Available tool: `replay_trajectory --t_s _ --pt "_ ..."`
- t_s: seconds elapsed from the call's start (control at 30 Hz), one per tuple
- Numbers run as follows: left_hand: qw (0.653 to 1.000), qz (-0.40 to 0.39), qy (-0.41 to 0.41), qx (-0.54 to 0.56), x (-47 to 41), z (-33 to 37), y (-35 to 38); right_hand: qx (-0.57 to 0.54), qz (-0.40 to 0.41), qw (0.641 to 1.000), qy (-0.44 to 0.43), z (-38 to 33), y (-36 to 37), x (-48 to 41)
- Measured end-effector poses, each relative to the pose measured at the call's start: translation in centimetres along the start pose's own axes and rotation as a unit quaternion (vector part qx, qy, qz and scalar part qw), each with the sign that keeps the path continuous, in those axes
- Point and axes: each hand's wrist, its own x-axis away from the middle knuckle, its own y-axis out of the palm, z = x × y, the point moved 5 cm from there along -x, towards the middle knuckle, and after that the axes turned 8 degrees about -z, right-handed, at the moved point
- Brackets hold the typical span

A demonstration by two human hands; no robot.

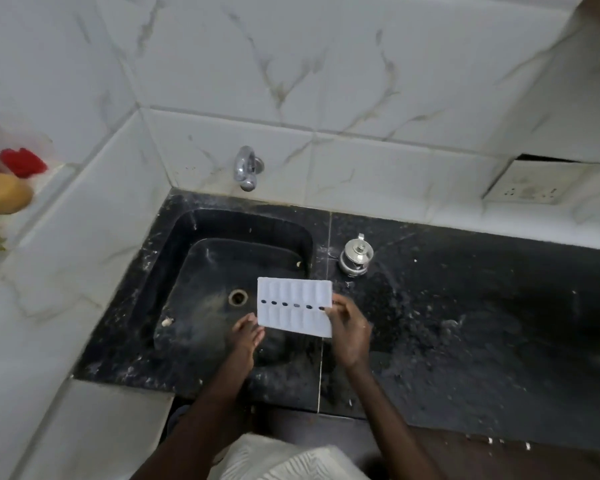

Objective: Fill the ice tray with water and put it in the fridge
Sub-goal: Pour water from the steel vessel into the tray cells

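Observation:
A white ice tray (293,306) with two rows of long cells and a line of dark holes down its middle is held over the right side of the black sink (187,265). My left hand (246,336) grips its lower left corner. My right hand (349,330) holds its right edge. The tray looks dry and roughly level. A chrome tap (246,168) juts from the tiled wall above the sink's back edge, with no water running from it. The sink's drain (238,297) lies just left of the tray.
A small steel lidded pot (355,255) stands on the black counter (465,306) right of the sink. A wall socket (530,183) is at the right. On a ledge at far left are a red object (23,162) and a yellow one (4,197).

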Motion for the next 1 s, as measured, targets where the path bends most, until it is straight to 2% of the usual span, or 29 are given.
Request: replay_trajectory --t_s 0.17,0.3,0.43,0.63,0.7,0.73,0.9,1.0 --pt "0.987 -0.059 -0.003 -0.148 -2.0 -2.2 3.7 0.009 0.054 0.986 0.157 8.4 -5.6 -3.0" --pt "0.974 -0.096 -0.009 -0.206 -1.1 -3.6 7.1 0.066 0.068 0.970 0.226 12.5 -8.8 -3.9" --pt "0.959 -0.122 -0.003 -0.257 -0.8 -5.7 8.9 0.123 0.039 0.957 0.261 14.8 -10.7 -4.9" --pt "0.954 -0.106 0.012 -0.281 0.4 -6.2 9.9 0.129 -0.015 0.954 0.269 15.7 -11.9 -6.5" --pt "0.948 -0.086 0.040 -0.304 1.0 -6.5 9.7 0.136 -0.027 0.955 0.264 15.4 -12.3 -6.9" --pt "0.932 -0.075 0.069 -0.348 1.5 -6.5 9.6 0.138 -0.028 0.956 0.255 15.1 -12.4 -7.2" --pt "0.805 -0.069 0.183 -0.560 4.8 -8.5 9.8 0.090 -0.025 0.978 0.186 13.3 -12.8 -11.0" --pt "0.743 -0.076 0.184 -0.639 7.3 -9.8 10.6 0.061 -0.045 0.987 0.143 10.8 -11.0 -15.7"
